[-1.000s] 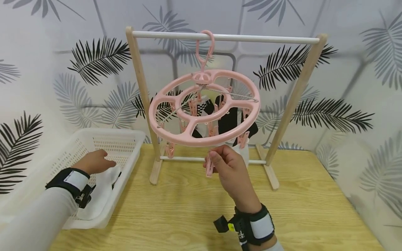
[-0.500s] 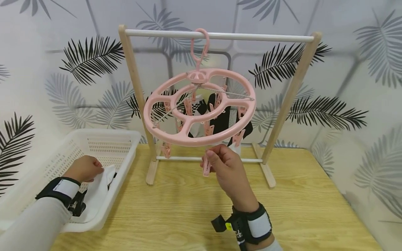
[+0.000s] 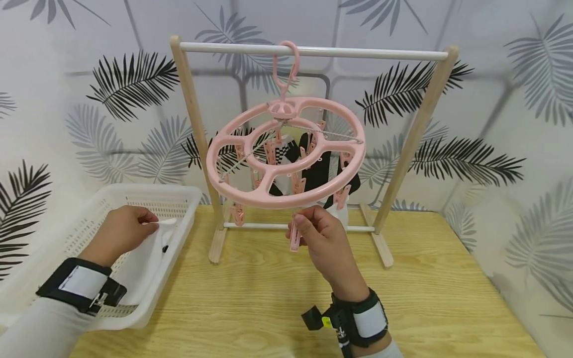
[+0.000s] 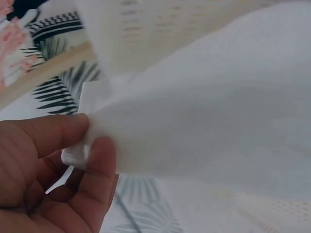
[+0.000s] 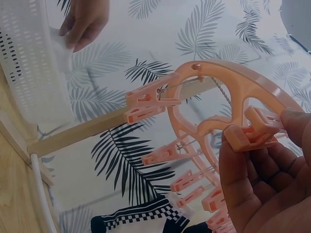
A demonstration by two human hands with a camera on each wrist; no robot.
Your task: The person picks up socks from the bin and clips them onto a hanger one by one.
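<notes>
My left hand pinches one end of a white sock between thumb and fingers, just over the white basket. The rest of the sock trails down into the basket. Under the front rim of a round pink clip hanger, my right hand holds a pink clothespin by its handles, thumb on one side. Nothing shows between that clothespin's jaws. Socks hang from other clips behind the ring, among them a checkered one and a black one.
The hanger hooks over the white bar of a wooden rack, which stands on the wood-grain table. Several pink clips dangle around the ring, such as a clip at front left. A leaf-patterned wall covering is behind.
My left hand, first spread above the basket, has taken hold of the white sock and raised its end slightly. The right hand keeps its hold on the clothespin.
</notes>
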